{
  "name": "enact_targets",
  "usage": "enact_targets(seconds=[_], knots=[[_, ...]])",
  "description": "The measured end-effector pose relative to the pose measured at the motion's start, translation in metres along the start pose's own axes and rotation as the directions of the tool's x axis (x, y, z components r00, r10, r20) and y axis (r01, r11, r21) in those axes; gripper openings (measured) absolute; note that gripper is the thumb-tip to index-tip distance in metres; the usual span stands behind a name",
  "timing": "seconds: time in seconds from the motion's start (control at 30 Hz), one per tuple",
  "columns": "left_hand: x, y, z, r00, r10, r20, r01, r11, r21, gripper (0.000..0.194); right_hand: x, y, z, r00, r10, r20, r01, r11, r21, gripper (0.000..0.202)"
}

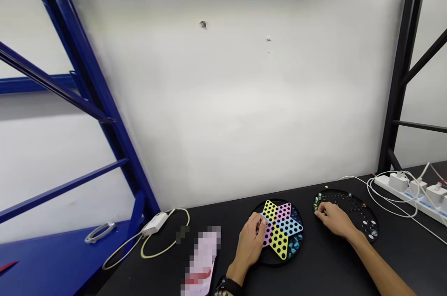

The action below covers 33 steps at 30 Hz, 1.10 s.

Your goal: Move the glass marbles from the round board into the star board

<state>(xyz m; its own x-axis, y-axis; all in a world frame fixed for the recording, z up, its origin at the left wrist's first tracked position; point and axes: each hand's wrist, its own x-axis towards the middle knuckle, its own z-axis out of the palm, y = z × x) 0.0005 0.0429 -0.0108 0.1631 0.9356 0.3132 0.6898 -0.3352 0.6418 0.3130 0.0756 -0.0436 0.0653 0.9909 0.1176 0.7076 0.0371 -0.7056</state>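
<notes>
A Chinese checkers board [280, 240] with a yellow, pink and light blue star full of black holes lies in a round black tray on the table. Blue marbles [296, 241] sit in the tray beside the star's right side. My left hand [250, 239] rests on the star's left part with its fingers curled; whatever may be under the fingertips is hidden. To the right, my right hand [333, 218] reaches into a second round black tray [374, 216]. Its fingers are pinched together beside green marbles [316, 203], and what they hold cannot be made out.
A blurred pink phone-like object [202, 261] lies left of my left hand. Further left are a white adapter [155, 224] with a looped cable and a grey ring-shaped handle [100, 232]. A white power strip [407, 191] with plugs and cables stands at the right. A white wall rises behind.
</notes>
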Motion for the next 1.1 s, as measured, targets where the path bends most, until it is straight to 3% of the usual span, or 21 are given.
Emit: enact_targets(seconds=[0.07, 0.17, 0.23, 0.33, 0.4, 0.47, 0.53, 0.6, 0.73, 0.9, 1.0, 1.1], knots=[[0.0, 0.0, 0.0, 1.0, 0.0, -0.001, 0.0, 1.0, -0.003, 0.037, 0.005, 0.0, -0.004, 0.998, 0.06, -0.011, -0.054, 0.959, 0.277, 0.03], [0.001, 0.0, -0.001, 1.0, -0.006, 0.001, 0.006, 1.0, -0.001, 0.037, 0.011, -0.001, -0.019, 0.977, 0.213, 0.014, -0.154, 0.655, 0.74, 0.03], [0.001, 0.001, -0.001, 1.0, -0.01, 0.005, 0.01, 1.0, 0.001, 0.037, 0.011, -0.002, -0.031, 0.965, 0.258, 0.053, -0.173, 0.472, 0.865, 0.028], [0.0, 0.002, -0.001, 1.0, -0.015, 0.008, 0.015, 1.0, 0.004, 0.037, 0.009, -0.004, -0.042, 0.963, 0.258, 0.082, -0.169, 0.335, 0.927, 0.027], [0.0, 0.003, -0.002, 1.0, -0.019, 0.011, 0.019, 1.0, 0.004, 0.038, 0.005, -0.005, -0.044, 0.963, 0.261, 0.071, -0.174, 0.394, 0.903, 0.032], [0.0, 0.003, -0.002, 1.0, -0.019, 0.015, 0.019, 1.0, 0.002, 0.04, 0.0, -0.006, -0.044, 0.974, 0.227, -0.022, -0.134, 0.65, 0.748, 0.039], [0.0, 0.003, -0.002, 1.0, -0.018, 0.016, 0.018, 1.0, 0.003, 0.04, -0.008, -0.003, -0.044, 0.986, 0.117, -0.115, -0.055, 0.894, 0.445, 0.044], [0.0, 0.004, -0.002, 1.0, -0.016, 0.012, 0.016, 1.0, 0.001, 0.041, -0.022, 0.004, -0.047, 0.994, 0.009, -0.112, 0.005, 0.992, 0.129, 0.043], [0.001, 0.004, -0.001, 1.0, -0.005, 0.002, 0.005, 1.0, -0.007, 0.04, -0.058, 0.021, -0.054, 0.999, -0.04, 0.008, 0.041, 0.972, -0.232, 0.029], [0.001, 0.002, 0.0, 1.0, -0.002, 0.014, 0.002, 1.0, 0.0, 0.043, -0.083, 0.027, -0.051, 0.996, -0.076, 0.054, 0.091, 0.915, -0.392, 0.016], [0.001, 0.002, 0.0, 1.0, -0.005, 0.016, 0.005, 1.0, -0.003, 0.044, -0.082, 0.023, -0.052, 0.996, -0.072, 0.06, 0.089, 0.921, -0.378, 0.01], [0.0, 0.002, 0.0, 1.0, -0.004, 0.017, 0.004, 1.0, 0.001, 0.043, -0.076, 0.016, -0.061, 0.999, -0.027, 0.038, 0.031, 0.994, -0.107, 0.019]])
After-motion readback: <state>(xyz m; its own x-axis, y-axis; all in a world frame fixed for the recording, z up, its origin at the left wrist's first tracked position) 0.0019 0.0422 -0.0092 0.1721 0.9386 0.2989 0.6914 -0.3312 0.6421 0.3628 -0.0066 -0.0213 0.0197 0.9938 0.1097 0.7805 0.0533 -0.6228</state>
